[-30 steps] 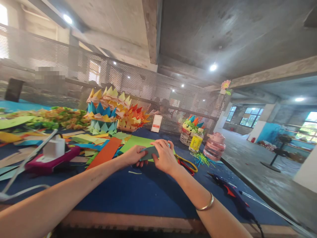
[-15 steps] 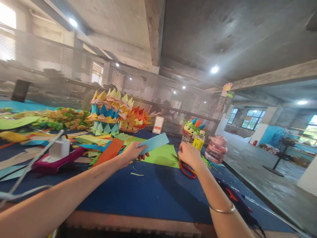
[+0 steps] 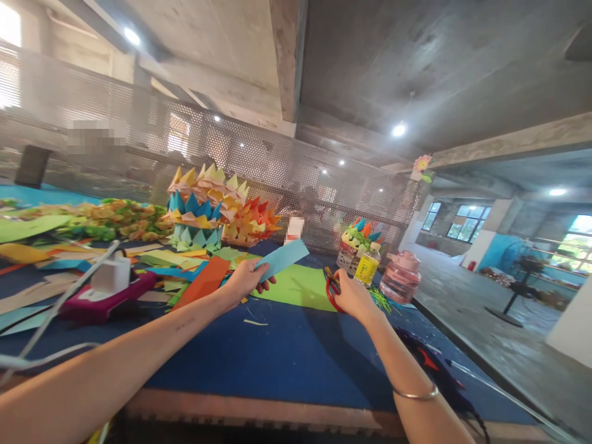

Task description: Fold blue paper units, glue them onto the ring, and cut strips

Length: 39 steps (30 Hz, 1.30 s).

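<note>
My left hand [image 3: 248, 281] is closed on a light blue paper strip [image 3: 284, 259], which sticks out to the right, tilted upward. My right hand [image 3: 354, 295] grips a pair of scissors [image 3: 332, 293] by the red handles; the blades are largely hidden behind the fingers. Between the hands a green paper sheet [image 3: 296, 288] lies flat on the blue tabletop [image 3: 231, 364]. An orange paper strip [image 3: 203, 285] lies beside my left wrist.
Folded paper crowns [image 3: 198, 213] stand at the back left near heaped paper pieces [image 3: 111, 219]. A magenta power strip [image 3: 108, 299] with a white plug is at left. A yellow-labelled bottle [image 3: 368, 265] and a pink bottle [image 3: 401, 277] stand right, near the table edge.
My right hand has taken hold of the scissors, which lay on the table, and lifted them. My left hand has moved slightly left with the blue strip.
</note>
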Each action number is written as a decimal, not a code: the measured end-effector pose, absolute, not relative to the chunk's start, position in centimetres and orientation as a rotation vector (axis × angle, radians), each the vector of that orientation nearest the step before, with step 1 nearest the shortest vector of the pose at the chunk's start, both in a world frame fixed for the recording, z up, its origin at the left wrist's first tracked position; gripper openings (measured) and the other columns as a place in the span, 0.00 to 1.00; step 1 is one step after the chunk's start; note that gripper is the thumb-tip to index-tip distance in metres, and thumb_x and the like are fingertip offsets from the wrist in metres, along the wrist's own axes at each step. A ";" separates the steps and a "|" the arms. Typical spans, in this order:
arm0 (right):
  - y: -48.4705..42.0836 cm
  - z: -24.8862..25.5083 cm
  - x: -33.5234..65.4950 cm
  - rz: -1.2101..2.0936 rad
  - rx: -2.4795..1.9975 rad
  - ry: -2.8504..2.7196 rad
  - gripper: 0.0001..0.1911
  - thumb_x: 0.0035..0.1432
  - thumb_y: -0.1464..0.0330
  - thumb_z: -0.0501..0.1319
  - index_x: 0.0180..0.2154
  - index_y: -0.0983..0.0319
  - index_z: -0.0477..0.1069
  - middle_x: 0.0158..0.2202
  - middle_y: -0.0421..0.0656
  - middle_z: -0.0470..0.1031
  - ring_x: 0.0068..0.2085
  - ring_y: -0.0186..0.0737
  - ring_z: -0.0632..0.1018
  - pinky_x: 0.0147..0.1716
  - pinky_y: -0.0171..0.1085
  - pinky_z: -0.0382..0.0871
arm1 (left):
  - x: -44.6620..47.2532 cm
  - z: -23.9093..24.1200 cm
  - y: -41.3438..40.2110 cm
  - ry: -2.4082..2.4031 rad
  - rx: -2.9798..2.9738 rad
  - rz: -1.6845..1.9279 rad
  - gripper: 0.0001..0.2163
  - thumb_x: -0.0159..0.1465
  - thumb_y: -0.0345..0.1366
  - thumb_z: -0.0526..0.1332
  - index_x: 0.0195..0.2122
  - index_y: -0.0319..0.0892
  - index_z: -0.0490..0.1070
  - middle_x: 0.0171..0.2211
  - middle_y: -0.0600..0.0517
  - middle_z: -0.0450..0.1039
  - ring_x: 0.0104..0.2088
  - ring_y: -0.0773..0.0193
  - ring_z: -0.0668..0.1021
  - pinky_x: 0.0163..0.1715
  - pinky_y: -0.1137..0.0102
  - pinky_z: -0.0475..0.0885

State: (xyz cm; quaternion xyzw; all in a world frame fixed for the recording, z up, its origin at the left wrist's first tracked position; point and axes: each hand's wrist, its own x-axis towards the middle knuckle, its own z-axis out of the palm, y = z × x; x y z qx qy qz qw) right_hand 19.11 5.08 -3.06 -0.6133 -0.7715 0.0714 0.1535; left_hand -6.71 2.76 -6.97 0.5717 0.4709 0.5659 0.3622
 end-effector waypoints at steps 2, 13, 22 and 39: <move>4.6 -3.3 17.7 0.365 -1.592 -2.198 0.17 0.63 0.63 0.57 0.51 0.63 0.65 0.45 0.45 0.72 0.40 0.39 0.76 0.38 0.43 0.73 | -6.8 -6.9 2.8 1.205 1.459 1.481 0.13 0.54 0.47 0.58 0.24 0.41 0.65 0.22 0.52 0.74 0.18 0.69 0.71 0.18 0.74 0.66; 2.0 -4.5 14.3 1.285 -1.166 -2.082 0.24 0.51 0.47 0.60 0.39 0.58 0.59 0.16 0.29 0.61 0.15 0.27 0.62 0.14 0.27 0.56 | -7.0 -6.7 2.8 1.146 1.388 1.571 0.09 0.57 0.41 0.57 0.26 0.41 0.64 0.23 0.52 0.75 0.19 0.69 0.72 0.19 0.74 0.67; 1.2 -4.3 13.8 1.316 -1.155 -2.069 0.24 0.51 0.46 0.62 0.38 0.57 0.62 0.22 0.30 0.54 0.20 0.27 0.58 0.15 0.25 0.53 | -6.6 -6.6 2.6 1.100 1.368 1.554 0.09 0.57 0.41 0.57 0.26 0.40 0.64 0.22 0.52 0.74 0.18 0.71 0.72 0.18 0.75 0.66; 2.4 -5.5 13.6 1.225 -1.116 -2.132 0.25 0.54 0.44 0.55 0.36 0.59 0.59 0.17 0.28 0.56 0.15 0.26 0.60 0.11 0.26 0.61 | -5.7 -6.4 1.4 1.032 1.371 1.413 0.14 0.53 0.46 0.62 0.26 0.40 0.65 0.21 0.52 0.74 0.18 0.69 0.73 0.20 0.73 0.67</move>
